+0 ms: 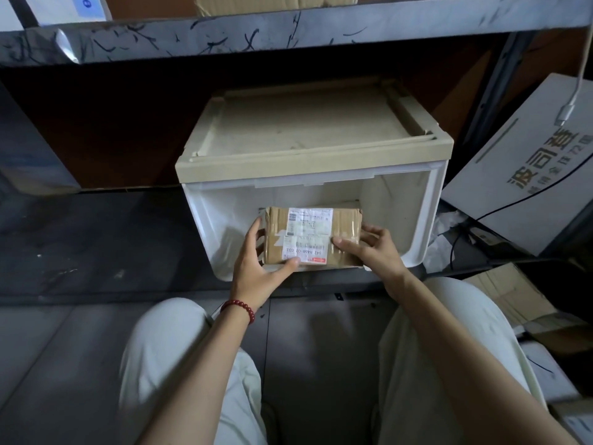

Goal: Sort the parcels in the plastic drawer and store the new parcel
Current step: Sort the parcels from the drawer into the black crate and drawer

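A white plastic drawer (414, 220) stands pulled out from its beige cabinet (308, 130) on the low shelf in front of me. Over the drawer's front part I hold a brown cardboard parcel (276, 242) wrapped in clear tape, with a white shipping label on top. My left hand (256, 268) grips its left end, thumb on the near edge. My right hand (369, 248) grips its right end, thumb on the label. The edge of a second brown parcel shows just behind it inside the drawer. The drawer floor under the parcel is hidden.
A metal shelf beam (288, 30) runs overhead. A large white printed box (526, 168) leans at the right, with a white cable plug (566, 112) hanging over it. Flattened cardboard (513, 293) and black cables lie on the floor at right. My knees flank the grey floor.
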`<state>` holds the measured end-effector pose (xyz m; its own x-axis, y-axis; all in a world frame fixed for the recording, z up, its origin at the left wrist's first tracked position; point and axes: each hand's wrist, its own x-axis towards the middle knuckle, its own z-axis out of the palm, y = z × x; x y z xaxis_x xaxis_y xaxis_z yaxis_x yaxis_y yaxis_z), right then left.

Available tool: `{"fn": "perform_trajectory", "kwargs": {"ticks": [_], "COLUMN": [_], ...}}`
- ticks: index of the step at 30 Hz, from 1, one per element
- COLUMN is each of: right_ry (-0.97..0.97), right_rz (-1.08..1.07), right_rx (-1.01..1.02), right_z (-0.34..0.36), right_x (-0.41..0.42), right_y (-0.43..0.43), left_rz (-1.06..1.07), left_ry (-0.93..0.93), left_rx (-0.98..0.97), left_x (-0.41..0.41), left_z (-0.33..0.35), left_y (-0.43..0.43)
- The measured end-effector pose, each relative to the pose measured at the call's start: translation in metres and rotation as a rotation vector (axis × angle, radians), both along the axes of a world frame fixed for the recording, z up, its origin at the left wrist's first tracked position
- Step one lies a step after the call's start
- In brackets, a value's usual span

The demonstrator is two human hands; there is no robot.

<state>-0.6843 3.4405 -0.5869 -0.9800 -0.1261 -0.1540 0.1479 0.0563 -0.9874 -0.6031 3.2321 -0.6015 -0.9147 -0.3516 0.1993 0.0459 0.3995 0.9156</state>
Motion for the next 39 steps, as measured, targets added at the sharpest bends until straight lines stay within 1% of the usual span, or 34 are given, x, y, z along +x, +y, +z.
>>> {"fn": "perform_trajectory", "kwargs": {"ticks": [4,9,14,25,28,32,36,39], "right_ry": [0.014,0.037,0.001,-0.121,-0.13,-0.162,-0.141,-0.159], "right_rz": [0.022,0.027,-0.002,0.075,0.114,0.157,0.146,0.137], "right_rx": [-0.006,-0.011,-0.078,0.013,0.065,0.074,0.139,0.126], "right_z": [-0.002,0.004,0.007,0.015,0.015,0.014,0.013,0.013], "right_x": [0.002,0.005,0.002,0.01,0.013,0.015,0.013,0.013], "right_y": [0.0,-0.001,0.003,0.002,0.002,0.002,0.002,0.001], "left_rz": [0.018,0.018,0.025,0.085,0.085,0.112,0.086,0.075], "left_ry": [0.008,-0.008,-0.026,-0.001,-0.021,-0.071,-0.076,-0.082], "left_rx": [0.046,0.034,0.004,0.01,0.05,-0.002,0.03,0.06], "left_x": [-0.001,-0.002,-0.004,-0.007,-0.007,-0.004,-0.001,-0.001], "left_z": [0.001,0.001,-0.003,0.003,0.006,0.006,0.005,0.004], "left_y": [0.003,0.007,0.007,0.005,0.003,0.001,0.0,0.001]}}
